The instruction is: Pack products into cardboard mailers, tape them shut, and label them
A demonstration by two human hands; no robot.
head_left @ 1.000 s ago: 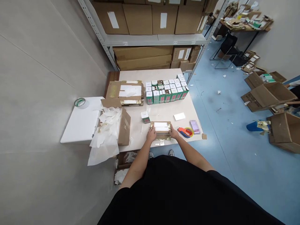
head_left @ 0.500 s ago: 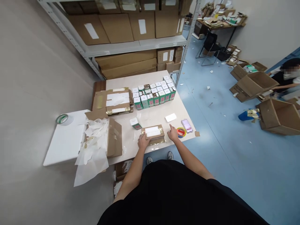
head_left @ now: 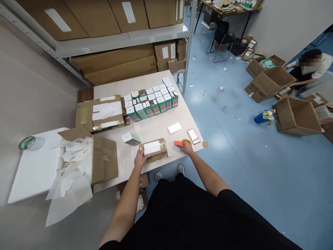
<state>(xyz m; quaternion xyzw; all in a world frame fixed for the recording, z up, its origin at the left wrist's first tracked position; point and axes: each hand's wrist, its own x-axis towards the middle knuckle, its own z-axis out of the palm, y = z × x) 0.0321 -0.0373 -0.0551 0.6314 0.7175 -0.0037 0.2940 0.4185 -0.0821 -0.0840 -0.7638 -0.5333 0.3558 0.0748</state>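
Along the table's (head_left: 166,118) front edge, left hand (head_left: 141,159) pinches taped carton (head_left: 153,147), right hand (head_left: 187,148) clasps orange dispenser (head_left: 178,143), bare gap between.

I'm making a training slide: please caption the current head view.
Left hand on a taped cardboard box, right hand at an orange tape dispenser, green-and-white cartons beyond.

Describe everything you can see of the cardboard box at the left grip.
The cardboard box is brown and oblong, lying flat near the front edge of the table. White labelling covers much of its top; shiny, clear-looking tape shows at its right end and along its front. The left grip touches its left end. Whether it is fully sealed, I cannot tell.
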